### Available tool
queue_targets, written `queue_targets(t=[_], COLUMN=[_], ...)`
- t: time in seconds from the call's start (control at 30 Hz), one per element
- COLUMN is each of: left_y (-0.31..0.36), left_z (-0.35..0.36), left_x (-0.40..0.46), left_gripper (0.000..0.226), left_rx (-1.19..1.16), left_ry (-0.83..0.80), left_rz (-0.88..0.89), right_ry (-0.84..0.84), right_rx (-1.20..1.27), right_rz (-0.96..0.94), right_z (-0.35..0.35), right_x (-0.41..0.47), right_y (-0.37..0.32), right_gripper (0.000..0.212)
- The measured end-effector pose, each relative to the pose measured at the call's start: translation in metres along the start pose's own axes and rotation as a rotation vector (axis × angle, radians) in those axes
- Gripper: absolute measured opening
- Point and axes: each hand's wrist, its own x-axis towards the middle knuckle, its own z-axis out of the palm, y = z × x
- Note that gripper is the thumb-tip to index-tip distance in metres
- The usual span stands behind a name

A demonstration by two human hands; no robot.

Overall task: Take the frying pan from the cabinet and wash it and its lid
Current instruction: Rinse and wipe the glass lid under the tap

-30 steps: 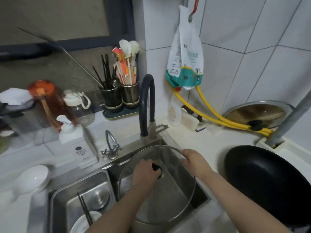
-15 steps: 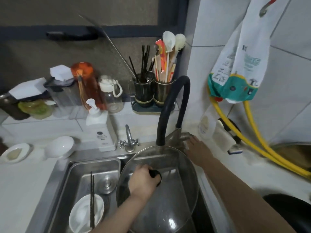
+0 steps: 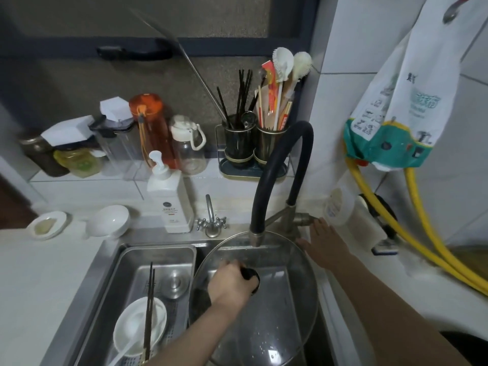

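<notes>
Right over the right-hand basin of the stainless steel double sink (image 3: pixel 116 262) sits the round glass lid with a metal rim (image 3: pixel 277 320), tilted so its far edge rises toward the tap and its near edge drops toward the bottom of the view; being circular, it has no long axis to speak of. Its black knob (image 3: pixel 250 277) faces up at the centre. The left hand (image 3: pixel 228 285) comes in from below with the forearm running diagonally, and its fingers curl round that knob, holding the lid. The right hand (image 3: pixel 323 240) reaches forward along the counter with fingers straight and spread, fingertips at the metal lever (image 3: pixel 301 219) of the tall black gooseneck faucet (image 3: pixel 280 178); whether they actually touch it I cannot tell. The faucet's spout ends just above the lid's far rim.

A dark curved edge at the lower right corner may be the black frying pan (image 3: pixel 464 344), only partly in view. The left basin holds a white bowl (image 3: pixel 140 328) with dark chopsticks (image 3: pixel 148 310) laid across it. Behind the sink stand a white pump soap bottle (image 3: pixel 170 199) and a small chrome tap (image 3: pixel 211 220). Further back are an orange water bottle (image 3: pixel 153 128) and a twin utensil holder (image 3: pixel 253 143). Yellow hoses (image 3: pixel 412 231) run down the tiled wall on the right.
</notes>
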Motion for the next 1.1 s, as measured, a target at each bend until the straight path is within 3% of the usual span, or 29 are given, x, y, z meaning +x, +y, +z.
queue_targets(t=[0.17,0.23,0.4,0.47,0.57,0.8,0.9,1.1], left_y=[-0.003,-0.006,-0.022,-0.033,-0.051,-0.088,-0.097,-0.100], left_z=[0.000,0.001,0.001,0.002,0.007,0.005,0.003,0.012], left_x=[0.005,0.007,0.009,0.005,-0.002,-0.006,-0.008,-0.010], left_gripper=[0.034,0.033,0.027,0.017,0.019,0.025,0.029,0.032], left_rx=[-0.041,-0.070,-0.212,-0.313,-0.438,-0.441,-0.413,-0.478], left_ry=[0.004,0.004,-0.017,-0.041,-0.077,-0.109,-0.164,-0.304], left_rz=[-0.020,-0.026,-0.090,-0.124,-0.178,-0.166,-0.111,-0.160], right_ry=[0.005,0.048,0.076,0.103,0.065,0.030,0.015,0.006], right_rx=[-0.012,0.001,0.469,0.723,0.994,1.180,1.354,1.427], right_rz=[0.007,0.016,0.082,0.093,0.046,-0.017,0.050,0.177], right_z=[0.000,0.001,0.006,0.005,0.005,0.004,-0.005,-0.018], right_x=[-0.002,-0.003,-0.015,-0.027,-0.046,-0.064,-0.074,-0.090], right_y=[0.000,0.000,-0.030,-0.052,-0.081,-0.119,-0.129,-0.139], right_gripper=[0.075,0.084,0.072,0.047,0.038,0.028,0.031,0.022])
